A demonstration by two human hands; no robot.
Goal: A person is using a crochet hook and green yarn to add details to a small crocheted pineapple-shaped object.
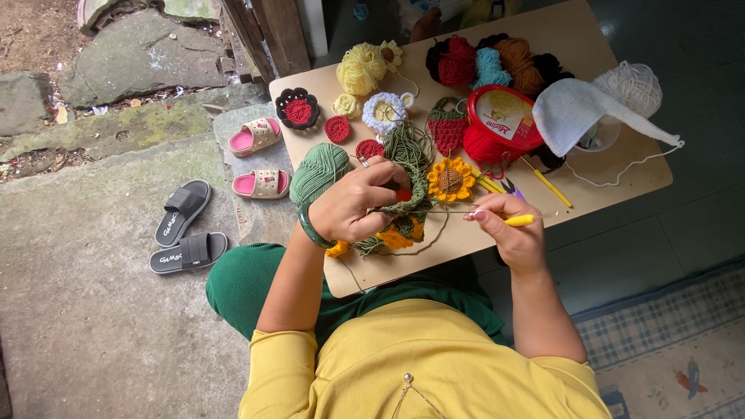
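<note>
My left hand (353, 203) grips a green crocheted piece (410, 167) with orange parts, over the near edge of a small wooden table (621, 174). A green bangle sits on that wrist. My right hand (508, 229) pinches a yellow-handled crochet hook (518, 220), its metal tip pointing left into the green work. A crocheted sunflower (451, 179) lies just beyond the two hands. A green yarn ball (318, 171) rests left of my left hand.
Yarn balls in yellow (360, 68), red, blue, brown and white, small crocheted flowers, a red-lidded tub (504, 116), a white knitted piece (578, 112) and spare yellow hooks cover the table. Pink sandals (260, 159) and black slides (182, 229) lie on the stone floor at left.
</note>
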